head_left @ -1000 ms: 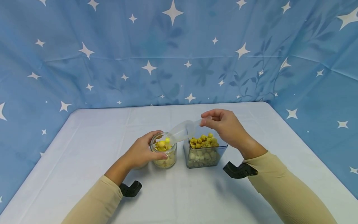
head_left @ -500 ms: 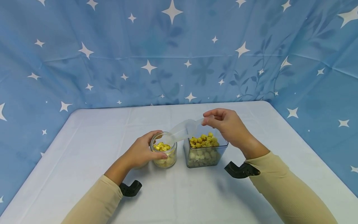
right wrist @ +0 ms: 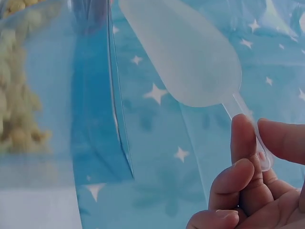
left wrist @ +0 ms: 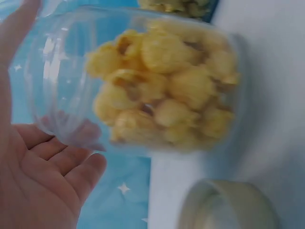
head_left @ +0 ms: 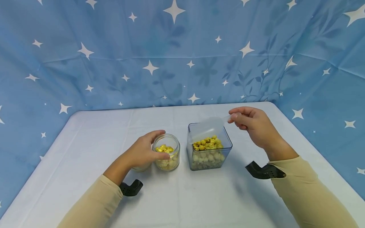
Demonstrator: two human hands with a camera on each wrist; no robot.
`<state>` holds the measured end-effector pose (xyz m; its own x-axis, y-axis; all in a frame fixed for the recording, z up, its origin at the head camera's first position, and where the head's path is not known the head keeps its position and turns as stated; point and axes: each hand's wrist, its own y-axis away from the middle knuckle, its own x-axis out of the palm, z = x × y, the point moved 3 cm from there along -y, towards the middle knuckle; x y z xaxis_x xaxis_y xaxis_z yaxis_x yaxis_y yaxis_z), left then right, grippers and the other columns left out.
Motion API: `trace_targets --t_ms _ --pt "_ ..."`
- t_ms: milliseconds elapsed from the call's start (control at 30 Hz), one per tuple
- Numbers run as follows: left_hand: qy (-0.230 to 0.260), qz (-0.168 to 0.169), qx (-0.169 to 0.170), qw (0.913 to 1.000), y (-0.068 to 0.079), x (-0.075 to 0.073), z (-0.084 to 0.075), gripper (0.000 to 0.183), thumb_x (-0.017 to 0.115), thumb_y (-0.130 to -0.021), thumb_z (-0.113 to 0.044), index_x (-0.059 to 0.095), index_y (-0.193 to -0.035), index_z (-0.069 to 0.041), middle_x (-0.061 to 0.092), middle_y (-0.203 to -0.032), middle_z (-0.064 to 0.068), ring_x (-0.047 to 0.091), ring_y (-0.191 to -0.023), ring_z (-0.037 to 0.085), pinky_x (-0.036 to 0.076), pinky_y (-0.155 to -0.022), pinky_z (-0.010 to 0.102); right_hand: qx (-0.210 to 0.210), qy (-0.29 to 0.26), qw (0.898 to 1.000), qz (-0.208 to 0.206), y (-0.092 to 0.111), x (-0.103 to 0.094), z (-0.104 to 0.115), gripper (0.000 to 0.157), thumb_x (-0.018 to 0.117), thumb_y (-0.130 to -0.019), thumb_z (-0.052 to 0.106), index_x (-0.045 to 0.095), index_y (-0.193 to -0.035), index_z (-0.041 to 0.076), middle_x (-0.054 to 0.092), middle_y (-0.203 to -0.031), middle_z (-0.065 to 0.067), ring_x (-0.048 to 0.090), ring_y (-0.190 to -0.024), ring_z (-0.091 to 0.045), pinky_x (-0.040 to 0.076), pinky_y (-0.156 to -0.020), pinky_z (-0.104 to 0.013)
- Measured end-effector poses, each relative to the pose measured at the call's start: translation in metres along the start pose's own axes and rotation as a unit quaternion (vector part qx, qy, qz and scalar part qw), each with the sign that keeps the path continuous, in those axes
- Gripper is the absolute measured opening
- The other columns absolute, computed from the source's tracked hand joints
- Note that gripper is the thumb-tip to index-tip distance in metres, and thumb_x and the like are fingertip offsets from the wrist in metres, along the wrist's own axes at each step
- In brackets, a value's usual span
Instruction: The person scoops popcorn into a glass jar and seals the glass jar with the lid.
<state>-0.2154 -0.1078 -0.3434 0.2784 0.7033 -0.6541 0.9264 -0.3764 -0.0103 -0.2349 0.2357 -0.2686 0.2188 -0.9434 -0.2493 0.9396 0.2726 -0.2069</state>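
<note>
Pinching translucent-white plastic scoop point(head_left: 209, 127) by handle in right hand point(head_left: 253, 125), angling long axis down-left over square bluish plastic box point(head_left: 225, 141); gripping round clear-glass jar point(head_left: 176, 157) in left hand point(head_left: 144, 150).

Left arm point(head_left: 91, 202) entered from seven o'clock, reaching toward two; sleeve ended short of the bare wrist point(head_left: 115, 172). Left hand point(head_left: 142, 152) was curved, thumb toward three o'clock, opposed to the fingers in a wide grip. Right arm point(head_left: 310, 193) entered from five o'clock, reaching between ten and eleven. Right hand point(head_left: 256, 125), farther forward, held a pinch, its lower fingers point(right wrist: 231, 183) curled.
</note>
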Motion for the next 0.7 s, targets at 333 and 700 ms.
trace_targets --t_ms 333,700 --pt "-0.011 0.009 0.046 0.9988 -0.018 -0.006 -0.036 0.082 0.076 -0.087 -0.045 0.041 -0.152 -0.01 0.044 -0.153 0.007 0.043 -0.138 0.035 0.037 -0.111 0.048 -0.026 0.004 1.0 0.013 0.004 -0.037 -0.001 0.026 0.055 -0.102 0.004 0.075 -0.104 0.02 0.071 -0.087 0.002 0.052 -0.075 -0.015 0.041 -0.063 -0.024" --pt "-0.054 0.025 0.058 0.9966 -0.039 0.018 -0.066 0.081 0.073 -0.09 -0.048 0.04 -0.153 -0.009 0.043 -0.153 0.006 0.04 -0.14 0.026 0.036 -0.111 0.046 -0.023 0.176 0.984 0.014 0.003 -0.04 0.011 0.025 0.059 -0.101 0.01 0.07 -0.123 0.007 0.072 -0.092 0.003 0.065 -0.091 -0.01 0.049 -0.079 -0.02"
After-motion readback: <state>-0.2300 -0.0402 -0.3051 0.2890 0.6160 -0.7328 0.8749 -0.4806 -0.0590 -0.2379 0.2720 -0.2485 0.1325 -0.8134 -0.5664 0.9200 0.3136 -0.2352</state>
